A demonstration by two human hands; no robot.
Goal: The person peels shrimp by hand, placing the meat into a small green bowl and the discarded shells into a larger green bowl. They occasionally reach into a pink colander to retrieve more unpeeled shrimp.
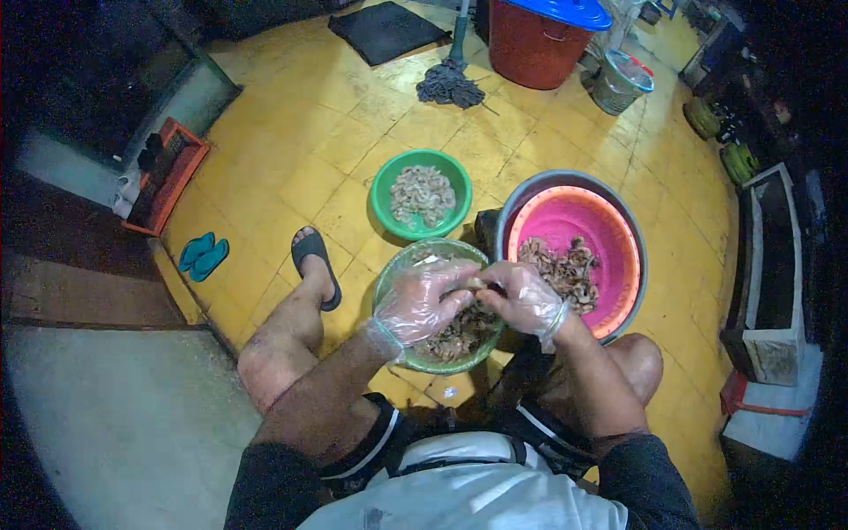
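Observation:
Both of my hands wear clear plastic gloves and meet over a green basin (455, 361) between my knees. My left hand (422, 300) and my right hand (523, 299) pinch a small pale piece (475, 283), perhaps a shrimp, between their fingertips. Brownish pieces (459, 337) lie in the basin below. Behind it, a bright green bowl (382, 205) holds pale, peeled-looking pieces (422, 194). To the right, an orange-rimmed pink basket (624, 231) sits inside a grey tub (642, 256), with brownish pieces (565, 268) in its lower left part.
A mop (450, 81), a dark mat (387, 33), a red bin (537, 44) and a small bucket (621, 84) stand or lie farther back. Teal slippers (204, 256) and an orange rack (181, 181) are at left. A metal-framed stand (770, 283) is at right.

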